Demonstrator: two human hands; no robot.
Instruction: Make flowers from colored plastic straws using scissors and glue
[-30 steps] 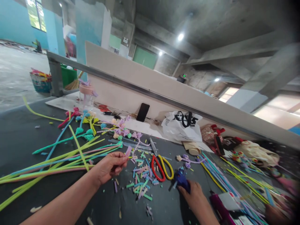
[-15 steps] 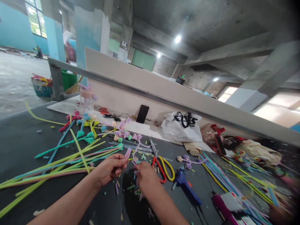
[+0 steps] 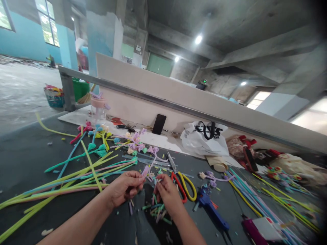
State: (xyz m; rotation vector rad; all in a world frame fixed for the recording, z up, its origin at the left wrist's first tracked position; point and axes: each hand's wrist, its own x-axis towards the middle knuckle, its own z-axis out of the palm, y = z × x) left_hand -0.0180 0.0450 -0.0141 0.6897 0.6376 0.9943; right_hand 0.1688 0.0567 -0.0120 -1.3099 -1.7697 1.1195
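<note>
My left hand (image 3: 125, 188) is closed, its thumb and fingertips pinching a short, flat purple chenille piece (image 3: 145, 170) that sticks up past them. Just to the right, my right hand (image 3: 167, 194) has its thumb and fingers pinched together; what they hold, if anything, is too small to make out. Below it lies a heap of short cut chenille pieces (image 3: 160, 213) in several colours. Scissors (image 3: 187, 186) with one red and one yellow handle lie beside my right hand. Behind both hands is a twisted lilac chenille flower stem (image 3: 153, 153).
Long chenille stems (image 3: 74, 182) spread across the left. A blue glue gun (image 3: 212, 211) lies at right, near a stem bundle (image 3: 245, 195) and a magenta-and-white device (image 3: 263, 229). A phone (image 3: 159, 124), a lidded cup (image 3: 98, 110) and a white bag (image 3: 204, 141) stand along the back.
My right hand has lifted from the heap of cut pieces, and its fingers are now pinched. My left hand still holds the purple piece. The whole view has shifted slightly.
</note>
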